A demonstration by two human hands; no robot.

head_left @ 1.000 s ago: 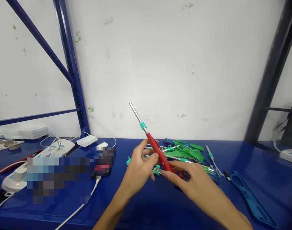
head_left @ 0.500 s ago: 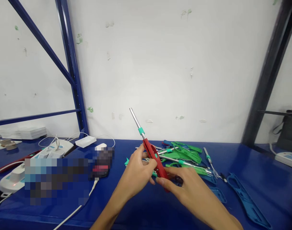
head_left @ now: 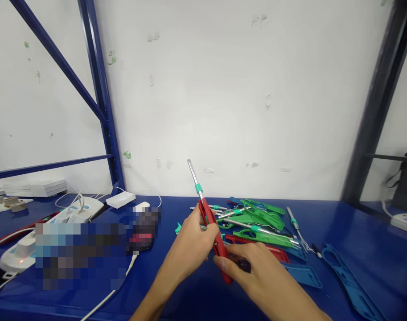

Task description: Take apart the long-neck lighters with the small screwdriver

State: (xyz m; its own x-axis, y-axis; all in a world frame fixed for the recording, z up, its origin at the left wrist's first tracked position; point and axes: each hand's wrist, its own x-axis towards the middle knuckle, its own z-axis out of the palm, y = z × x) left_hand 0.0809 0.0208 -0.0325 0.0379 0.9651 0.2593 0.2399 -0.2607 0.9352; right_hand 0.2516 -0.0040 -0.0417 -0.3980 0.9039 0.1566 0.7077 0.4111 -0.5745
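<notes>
A red lighter-like tool (head_left: 219,244) with a metal tube (head_left: 192,171) and a teal collar points up and away, tilted left. My left hand (head_left: 193,236) is closed around the upper part of its red body. My right hand (head_left: 253,267) pinches the lower end with thumb and fingers. A small dark rounded thing (head_left: 244,265) shows by the right hand's fingers; what it belongs to is hidden. Behind the hands lies a pile of green shells (head_left: 261,214), metal tubes with teal collars and a red shell (head_left: 277,253).
On the blue table (head_left: 190,298), blue shells (head_left: 352,281) lie at the right, near a tube with white wires (head_left: 293,219). A white power strip (head_left: 18,256), cables and a blurred phone-like object (head_left: 145,229) are at the left. White wall behind.
The red tool has turned slightly more upright and its lower end has come nearer. The view has shifted a little, and the red shell in the pile now shows beyond my right hand.
</notes>
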